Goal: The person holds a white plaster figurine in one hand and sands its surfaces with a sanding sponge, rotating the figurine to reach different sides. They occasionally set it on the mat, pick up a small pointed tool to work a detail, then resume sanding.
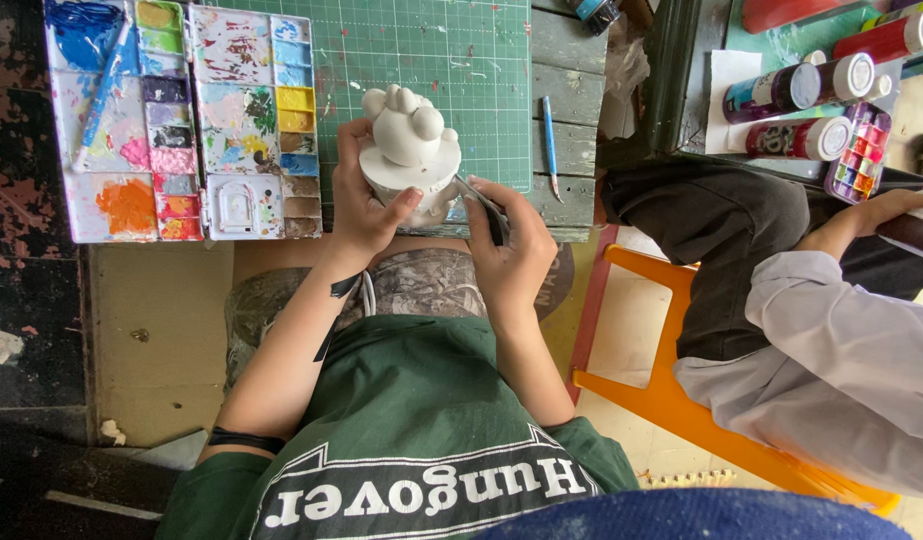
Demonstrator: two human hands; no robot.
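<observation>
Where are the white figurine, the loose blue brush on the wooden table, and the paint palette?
white figurine (409,135), head view, its rounded body.
blue brush (549,140), head view, mid-handle.
paint palette (231,130), head view, central mixing panel.

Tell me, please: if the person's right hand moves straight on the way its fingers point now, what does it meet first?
The right hand, gripping a thin dark tool, points up and left at the white unpainted plaster figurine held by the left hand. It would probably meet the figurine's round base first; the tool tip looks already against it, though depth is unclear.
</observation>
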